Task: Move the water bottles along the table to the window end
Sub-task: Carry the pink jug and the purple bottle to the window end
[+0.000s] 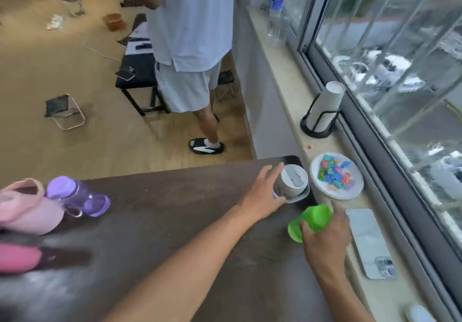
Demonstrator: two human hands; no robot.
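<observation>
Left hand (262, 194) wrapped around the side of a clear bottle with a grey lid (293, 184), fingers curled on its far wall, standing upright at the window corner of the dark table (175, 234). Right hand (325, 241) closed on a green bottle (311, 221), tipped over and apparently lifted just above the table edge nearest the sill (282, 91). Just beyond the left hand's fingertips, a white plate of coloured bits (336, 175); just outside the right hand, a phone (370, 241) lying flat on the sill. Far off past the left forearm, a purple bottle (77, 195), a pale pink bottle (27, 209) and a deeper pink one (17, 258), all on their sides and not yet brought over. Likely risks: little free room at this corner, so a careless set-down could nudge the plate or knock the phone; green bottle, released while tilted, could roll off the edge; crowding could topple the grey-lidded one.
</observation>
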